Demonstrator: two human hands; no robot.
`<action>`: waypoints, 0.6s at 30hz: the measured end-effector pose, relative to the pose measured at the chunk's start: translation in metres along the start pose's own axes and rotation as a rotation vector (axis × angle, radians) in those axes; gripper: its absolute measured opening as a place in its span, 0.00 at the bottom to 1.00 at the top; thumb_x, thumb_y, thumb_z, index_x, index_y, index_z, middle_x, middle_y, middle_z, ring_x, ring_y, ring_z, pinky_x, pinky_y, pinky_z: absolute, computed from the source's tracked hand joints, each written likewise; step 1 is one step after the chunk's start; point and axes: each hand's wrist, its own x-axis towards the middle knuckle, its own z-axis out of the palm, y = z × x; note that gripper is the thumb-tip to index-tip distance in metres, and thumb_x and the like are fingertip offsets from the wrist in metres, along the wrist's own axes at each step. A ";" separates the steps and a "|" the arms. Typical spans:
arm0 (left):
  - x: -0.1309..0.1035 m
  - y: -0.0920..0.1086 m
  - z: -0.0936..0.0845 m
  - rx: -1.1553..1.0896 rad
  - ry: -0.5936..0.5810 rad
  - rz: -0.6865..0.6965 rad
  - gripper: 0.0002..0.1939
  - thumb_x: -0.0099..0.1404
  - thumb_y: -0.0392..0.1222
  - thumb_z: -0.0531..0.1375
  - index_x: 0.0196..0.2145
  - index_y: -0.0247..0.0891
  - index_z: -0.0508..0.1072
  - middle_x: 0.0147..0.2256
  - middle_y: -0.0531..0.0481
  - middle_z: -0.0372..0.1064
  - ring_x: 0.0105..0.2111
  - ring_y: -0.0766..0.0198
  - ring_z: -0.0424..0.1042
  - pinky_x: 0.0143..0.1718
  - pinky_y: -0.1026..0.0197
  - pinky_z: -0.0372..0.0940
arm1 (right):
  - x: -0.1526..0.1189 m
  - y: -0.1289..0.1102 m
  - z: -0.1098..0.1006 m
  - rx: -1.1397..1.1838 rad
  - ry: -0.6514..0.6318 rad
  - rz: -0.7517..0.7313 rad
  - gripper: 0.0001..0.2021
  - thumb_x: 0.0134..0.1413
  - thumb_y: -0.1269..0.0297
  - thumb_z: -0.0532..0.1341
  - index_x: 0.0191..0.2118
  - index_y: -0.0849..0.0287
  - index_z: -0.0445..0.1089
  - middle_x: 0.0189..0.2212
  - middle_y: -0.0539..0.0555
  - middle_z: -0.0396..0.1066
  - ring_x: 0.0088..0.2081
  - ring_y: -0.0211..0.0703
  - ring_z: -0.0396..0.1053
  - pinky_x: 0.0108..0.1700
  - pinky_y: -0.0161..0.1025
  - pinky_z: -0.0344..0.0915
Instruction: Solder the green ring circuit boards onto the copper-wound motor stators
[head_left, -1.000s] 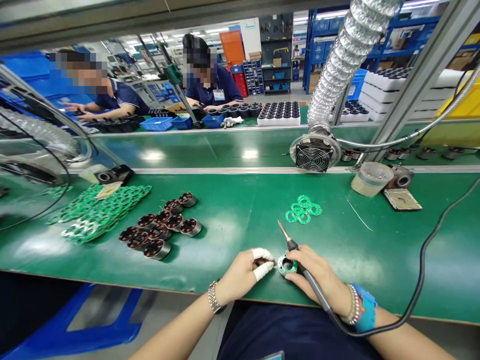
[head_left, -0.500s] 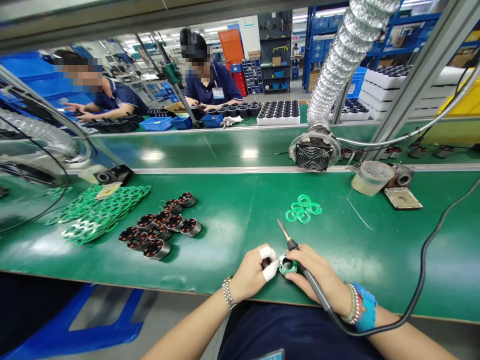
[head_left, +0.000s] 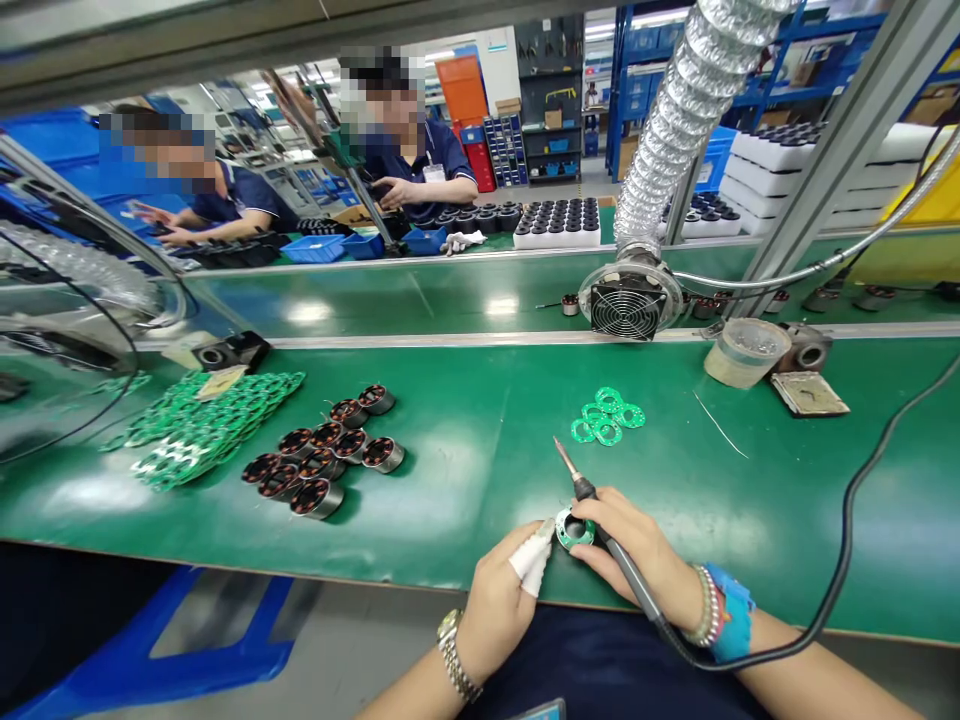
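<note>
My right hand [head_left: 637,545] has a soldering iron [head_left: 624,572] lying across it, its tip pointing up and left. Its thumb and fingers also grip a motor stator topped with a green ring-shaped circuit board [head_left: 566,538], close to the table's front edge. My left hand [head_left: 510,580], with white finger covers on its fingertips, is pinched closed against the left rim of that stator. Whatever lies between those fingertips is too small to make out. Beyond the iron's tip lie several loose green ring boards [head_left: 606,432].
On the left are several copper-wound stators [head_left: 319,465] and a pile of green boards [head_left: 195,440]. A fume fan [head_left: 627,308] hangs at the back. A plastic tub [head_left: 746,355], an iron stand [head_left: 808,350] and a solder wire [head_left: 720,425] lie right. Two co-workers sit opposite.
My left hand has turned and shifted lower, its covered fingers now straighter and pressed together at the stator's rim. My right hand has barely moved. A co-worker opposite has moved an arm.
</note>
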 end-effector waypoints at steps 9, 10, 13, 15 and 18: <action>0.009 0.029 -0.007 0.679 -0.110 0.232 0.19 0.57 0.25 0.49 0.45 0.28 0.69 0.44 0.36 0.70 0.43 0.47 0.69 0.36 0.49 0.69 | 0.000 0.001 0.002 -0.018 0.014 -0.025 0.13 0.56 0.70 0.57 0.47 0.57 0.60 0.36 0.55 0.63 0.37 0.42 0.62 0.39 0.39 0.65; 0.013 0.029 -0.011 0.645 -0.144 0.214 0.18 0.57 0.26 0.49 0.44 0.28 0.70 0.42 0.35 0.70 0.42 0.48 0.70 0.36 0.49 0.69 | 0.000 0.001 0.003 -0.022 0.023 -0.030 0.13 0.56 0.70 0.57 0.47 0.57 0.60 0.37 0.55 0.64 0.37 0.42 0.62 0.39 0.39 0.65; 0.026 0.022 -0.022 0.303 -0.252 0.068 0.15 0.60 0.28 0.49 0.41 0.33 0.72 0.38 0.40 0.73 0.37 0.55 0.72 0.37 0.54 0.70 | 0.001 0.002 0.000 -0.019 0.029 -0.021 0.13 0.56 0.70 0.57 0.47 0.56 0.60 0.37 0.55 0.65 0.38 0.42 0.64 0.40 0.38 0.65; 0.030 0.012 -0.028 0.005 -0.282 -0.104 0.13 0.63 0.31 0.50 0.39 0.37 0.72 0.36 0.46 0.74 0.35 0.61 0.73 0.38 0.60 0.70 | 0.003 0.001 -0.006 0.008 -0.017 0.003 0.14 0.55 0.70 0.58 0.48 0.56 0.60 0.37 0.54 0.66 0.38 0.41 0.66 0.41 0.38 0.66; 0.027 0.002 -0.028 -0.176 -0.207 -0.289 0.11 0.64 0.35 0.51 0.40 0.37 0.71 0.35 0.47 0.75 0.34 0.63 0.74 0.37 0.62 0.70 | 0.003 -0.002 -0.014 0.036 -0.075 0.055 0.17 0.54 0.68 0.59 0.50 0.55 0.59 0.42 0.55 0.67 0.41 0.43 0.67 0.44 0.39 0.66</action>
